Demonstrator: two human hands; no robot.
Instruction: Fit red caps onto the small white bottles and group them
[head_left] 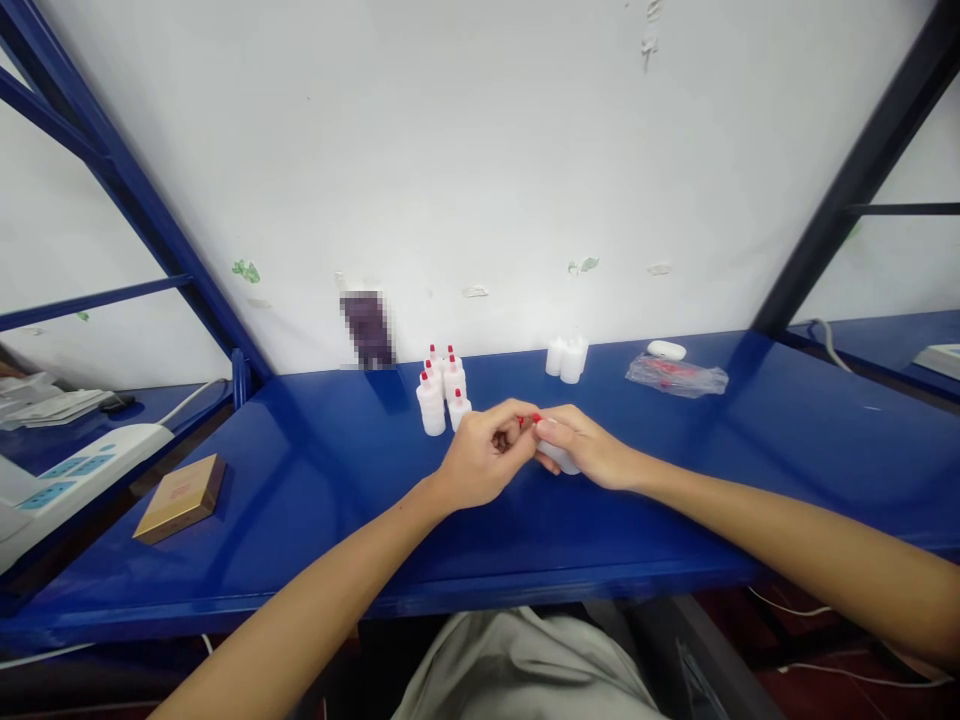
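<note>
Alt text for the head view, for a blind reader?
The right hand holds a white bottle at a blue table, the left hand close to its top. Red-tipped bottles stand left, untipped bottles at the back.

Clock centred on the held bottle (564,460), 12 toward the wall (450,150). That bottle: smooth white plastic, near-matt. Same look on the red-tipped bottles (433,412) at 10 and plain white bottles (571,362) at 12. Bag (679,376) at 2: clear film, crinkled, shiny. Box (176,497) at 9: seems card, metallic gold sheen. Desk (300,540): looks like painted metal, smooth, glossy; I see dark reflections in it. Wall: matt, rough where flaked. Clothing (525,670) at 6: creased matt cloth.
</note>
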